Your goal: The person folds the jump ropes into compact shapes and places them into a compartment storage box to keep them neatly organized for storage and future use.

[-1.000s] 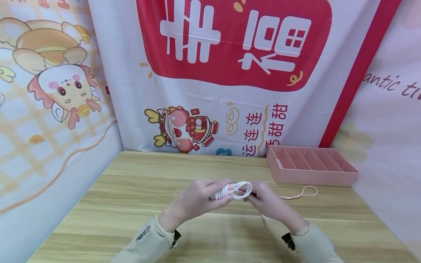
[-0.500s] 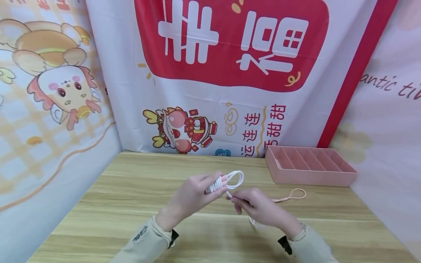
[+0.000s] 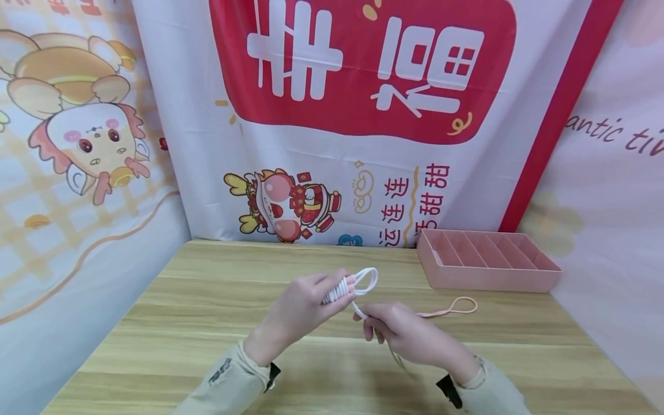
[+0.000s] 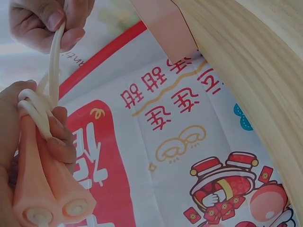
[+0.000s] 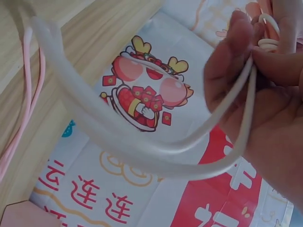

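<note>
My left hand (image 3: 301,297) grips a skipping rope by its two pink handles (image 4: 38,184). White cord (image 3: 336,290) is wound several times round them, and a cord loop (image 3: 366,280) sticks out beyond the fingers. Lower and to the right, my right hand (image 3: 410,334) pinches a doubled white strand (image 4: 56,56) running from the wound part. In the right wrist view, doubled cord (image 5: 199,158) hangs from my right hand (image 5: 265,113) in a wide curve. A pink cord ending in a loop (image 3: 463,305) lies on the table beyond the right hand.
A pink divided box (image 3: 487,276) stands at the table's back right, against the wall cloth. The wooden table (image 3: 207,323) meets printed cloth walls behind (image 3: 207,144) and at both sides.
My right hand has drawn away from the left, down and slightly left, with the strand in its pinch. The white loop has risen with the left hand. The pink loop has slid left.
</note>
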`<action>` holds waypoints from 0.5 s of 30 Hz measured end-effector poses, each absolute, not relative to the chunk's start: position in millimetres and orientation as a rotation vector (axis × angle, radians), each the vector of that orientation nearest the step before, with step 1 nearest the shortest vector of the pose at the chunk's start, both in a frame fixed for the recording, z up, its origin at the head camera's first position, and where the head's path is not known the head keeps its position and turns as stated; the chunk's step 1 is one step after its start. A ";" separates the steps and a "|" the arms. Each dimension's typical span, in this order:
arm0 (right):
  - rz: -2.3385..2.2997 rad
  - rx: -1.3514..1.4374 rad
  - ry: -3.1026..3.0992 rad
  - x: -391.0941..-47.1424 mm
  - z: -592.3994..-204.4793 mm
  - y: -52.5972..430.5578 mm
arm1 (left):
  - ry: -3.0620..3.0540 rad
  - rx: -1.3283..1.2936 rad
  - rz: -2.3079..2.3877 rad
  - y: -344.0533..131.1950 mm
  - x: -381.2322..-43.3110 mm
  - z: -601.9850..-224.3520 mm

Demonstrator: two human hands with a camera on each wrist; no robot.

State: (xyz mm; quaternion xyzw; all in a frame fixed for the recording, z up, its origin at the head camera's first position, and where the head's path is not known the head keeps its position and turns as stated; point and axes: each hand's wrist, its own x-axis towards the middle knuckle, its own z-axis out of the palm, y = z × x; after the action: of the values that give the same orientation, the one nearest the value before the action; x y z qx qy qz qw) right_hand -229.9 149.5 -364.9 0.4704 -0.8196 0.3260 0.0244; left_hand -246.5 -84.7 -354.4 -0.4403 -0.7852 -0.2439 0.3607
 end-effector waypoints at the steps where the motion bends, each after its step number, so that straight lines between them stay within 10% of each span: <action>1: 1.013 1.457 -2.537 -229.0 -364.2 149.4 | -2.032 -1.124 -0.620 -84.4 -246.3 -354.4; 15: 1.005 1.286 -2.580 -220.5 -353.9 149.3 | -2.170 -1.023 -0.587 -86.9 -245.9 -356.3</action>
State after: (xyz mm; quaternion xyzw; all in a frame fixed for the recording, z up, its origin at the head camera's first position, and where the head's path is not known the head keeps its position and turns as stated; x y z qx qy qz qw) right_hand -220.5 149.3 -353.9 0.4209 -0.8442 0.3288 0.0444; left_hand -245.9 -86.9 -356.3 -0.3911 -0.8295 -0.2245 0.3296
